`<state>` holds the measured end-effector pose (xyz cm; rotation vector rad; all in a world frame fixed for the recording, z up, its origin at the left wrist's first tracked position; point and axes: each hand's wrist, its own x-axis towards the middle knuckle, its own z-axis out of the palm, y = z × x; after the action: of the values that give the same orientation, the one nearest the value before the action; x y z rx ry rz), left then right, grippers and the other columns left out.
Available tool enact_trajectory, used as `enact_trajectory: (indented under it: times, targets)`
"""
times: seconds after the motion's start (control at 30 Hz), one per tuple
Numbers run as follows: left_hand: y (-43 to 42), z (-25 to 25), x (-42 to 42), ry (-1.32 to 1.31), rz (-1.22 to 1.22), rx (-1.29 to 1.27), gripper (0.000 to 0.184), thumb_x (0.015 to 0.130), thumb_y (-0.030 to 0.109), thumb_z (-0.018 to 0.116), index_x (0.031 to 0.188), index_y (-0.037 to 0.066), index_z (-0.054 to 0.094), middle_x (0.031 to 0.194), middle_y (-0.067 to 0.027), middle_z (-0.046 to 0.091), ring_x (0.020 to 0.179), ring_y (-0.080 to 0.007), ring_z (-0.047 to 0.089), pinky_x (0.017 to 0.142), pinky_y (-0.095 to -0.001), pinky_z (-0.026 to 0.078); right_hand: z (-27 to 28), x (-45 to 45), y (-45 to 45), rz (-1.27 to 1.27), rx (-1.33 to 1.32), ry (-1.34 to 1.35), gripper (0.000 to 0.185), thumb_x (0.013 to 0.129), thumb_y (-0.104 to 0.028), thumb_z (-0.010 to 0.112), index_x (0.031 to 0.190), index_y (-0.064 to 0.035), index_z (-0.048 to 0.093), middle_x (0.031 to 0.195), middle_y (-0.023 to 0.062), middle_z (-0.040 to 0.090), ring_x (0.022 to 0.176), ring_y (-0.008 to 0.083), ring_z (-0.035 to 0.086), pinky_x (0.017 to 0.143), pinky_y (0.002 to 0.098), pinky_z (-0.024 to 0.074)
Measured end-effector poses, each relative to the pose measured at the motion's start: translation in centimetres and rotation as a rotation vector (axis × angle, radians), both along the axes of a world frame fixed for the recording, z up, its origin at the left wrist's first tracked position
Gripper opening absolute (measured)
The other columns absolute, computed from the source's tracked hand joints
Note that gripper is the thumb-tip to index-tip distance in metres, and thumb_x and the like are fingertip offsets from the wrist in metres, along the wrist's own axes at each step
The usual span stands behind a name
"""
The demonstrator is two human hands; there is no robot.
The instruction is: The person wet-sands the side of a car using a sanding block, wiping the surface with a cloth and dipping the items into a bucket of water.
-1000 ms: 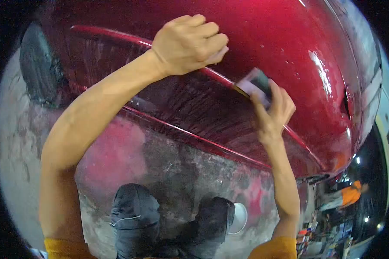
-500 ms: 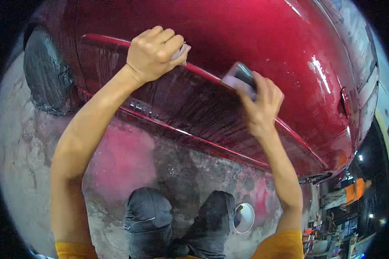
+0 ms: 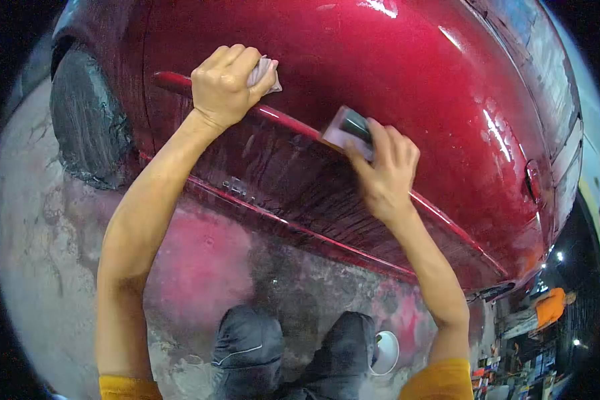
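Note:
A red car door panel with a raised trim strip fills the upper part of the head view. My left hand is closed around a crumpled pale cloth above the strip. In my right hand is a sanding block, dark on top with a pale lilac sheet round it. The block is slightly blurred and lies against the panel at the strip. Below the strip the dark red surface looks wet and streaked.
A wheel under dark plastic sheeting is at the left. A white bucket stands on the stained concrete floor beside my knees. Far right, a person in an orange top is near cluttered shelving.
Both hands have moved left along the panel, the right one with the sanding block and the left with the cloth. The camera view has shifted slightly.

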<state>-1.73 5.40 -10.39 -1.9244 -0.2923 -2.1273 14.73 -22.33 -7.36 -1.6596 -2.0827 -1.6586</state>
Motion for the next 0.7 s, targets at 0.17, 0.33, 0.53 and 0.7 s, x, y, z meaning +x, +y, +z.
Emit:
enact_trajectory:
  times: [0.17,0.33,0.53,0.7]
  targets:
    - [1.2,-0.8,-1.1,0.008,0.005,-0.001,0.023,0.084,0.023,0.083,0.081,0.008,0.065,0.076,-0.0084,0.064,0.069,-0.0286,0.064,0.061,-0.0402,0.053,0.3,0.4,-1.0,-0.014,-0.025,-0.01,0.034,0.086,-0.016,0.07,0.119,-0.016,0.076,0.139,0.0178,0.059,0.122,0.0357,0.055,0.096,0.0521,0.0448]
    - [2.2,-1.9,-1.5,-0.046,0.032,-0.099,0.023,0.085,0.024,0.083,0.082,0.009,0.066,0.079,-0.0072,0.067,0.072,-0.0283,0.067,0.063,-0.0397,0.054,-0.7,3.8,-7.3,-0.112,0.144,-0.06,0.037,0.085,-0.014,0.075,0.122,-0.0191,0.075,0.138,0.019,0.061,0.119,0.0363,0.058,0.093,0.0508,0.0462]
    - [2.6,-2.2,-1.6,-0.006,0.053,-0.117,0.023,0.085,0.028,0.084,0.089,0.009,0.071,0.087,-0.0079,0.073,0.079,-0.0297,0.072,0.07,-0.0404,0.058,-1.0,-2.3,3.0,-0.014,0.069,0.07,0.033,0.083,-0.019,0.071,0.115,-0.0133,0.075,0.137,0.0184,0.06,0.12,0.0355,0.056,0.097,0.0519,0.0443]
    - [3.3,-2.4,-2.3,-0.017,0.025,-0.163,0.026,0.089,0.033,0.08,0.084,0.01,0.068,0.082,-0.0077,0.071,0.077,-0.0294,0.071,0.066,-0.0417,0.056,-0.9,-1.1,1.4,-0.015,0.029,0.053,0.038,0.083,-0.016,0.067,0.12,-0.0166,0.074,0.142,0.0177,0.057,0.125,0.035,0.053,0.1,0.0533,0.0421]
